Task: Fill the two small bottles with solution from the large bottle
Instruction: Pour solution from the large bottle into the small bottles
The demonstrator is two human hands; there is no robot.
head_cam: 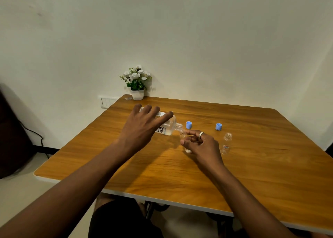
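Note:
My left hand (142,127) grips the large clear bottle (168,126), tipped on its side with its open neck pointing right. That neck meets the mouth of a small clear bottle (186,144), which my right hand (201,144) holds upright on the wooden table (162,169). A little liquid lies at this small bottle's bottom. The second small bottle (226,144) stands uncapped and untouched just right of my right hand. Two blue caps (188,125) (218,126) lie on the table behind the bottles.
A white pot of white flowers (137,83) stands at the table's far left corner against the wall. A dark object with a cable (12,135) sits on the floor to the left. My legs show under the near table edge.

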